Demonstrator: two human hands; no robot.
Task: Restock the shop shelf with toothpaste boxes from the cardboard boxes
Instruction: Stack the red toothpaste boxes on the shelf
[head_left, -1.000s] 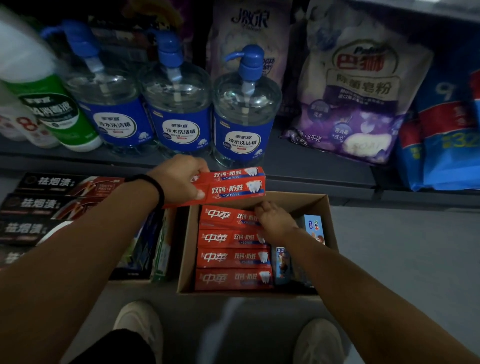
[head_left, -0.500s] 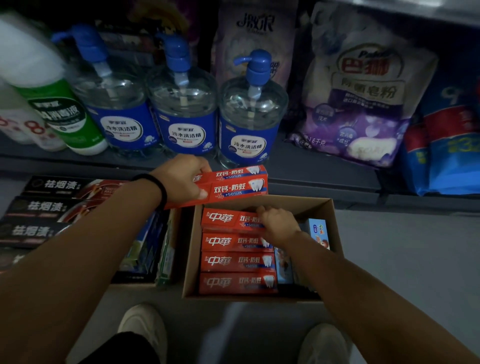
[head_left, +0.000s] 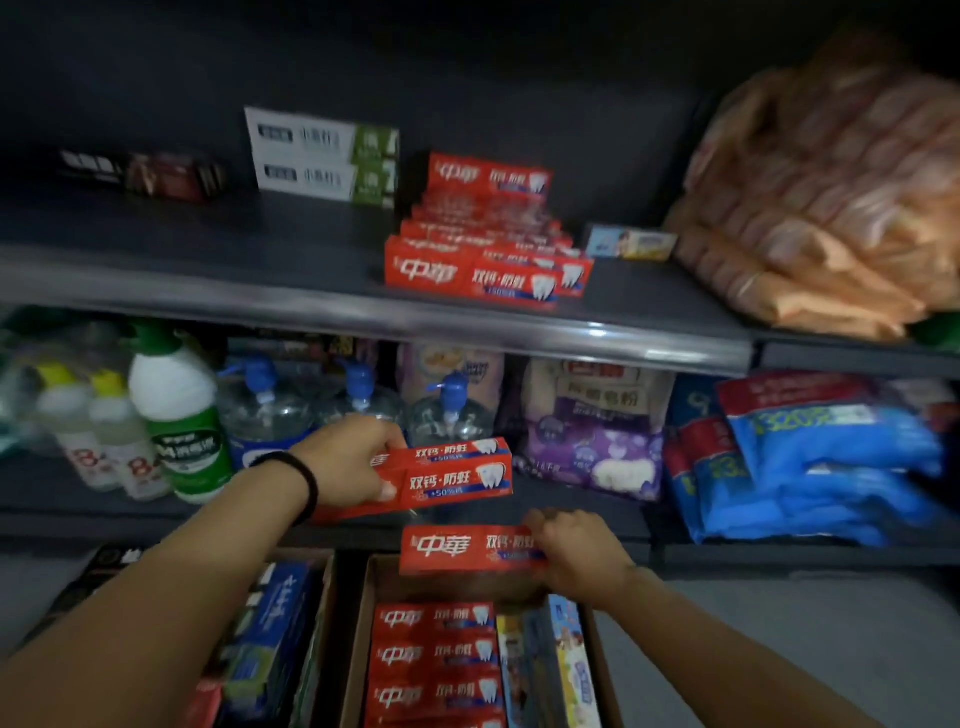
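My left hand (head_left: 349, 462) grips two stacked red toothpaste boxes (head_left: 452, 475) in front of the lower shelf. My right hand (head_left: 576, 551) holds another red toothpaste box (head_left: 462, 548) by its right end, lifted just above the open cardboard box (head_left: 358, 639). More red toothpaste boxes (head_left: 434, 657) lie flat inside that cardboard box, with small blue and yellow boxes (head_left: 566, 670) beside them. On the upper shelf (head_left: 311, 306) stands a row of the same red toothpaste boxes (head_left: 483, 260).
White and green toothpaste boxes (head_left: 322, 156) and dark boxes (head_left: 145, 174) stand at the back of the upper shelf, orange bags (head_left: 821, 208) at its right. Pump bottles (head_left: 265, 410), a green-labelled bottle (head_left: 179, 415) and blue packs (head_left: 810, 457) fill the lower shelf. A second carton (head_left: 270, 639) sits left.
My right hand has lifted a red toothpaste box out of the cardboard box. The view has tilted up, and the upper shelf has come into sight. My left hand still holds its two boxes.
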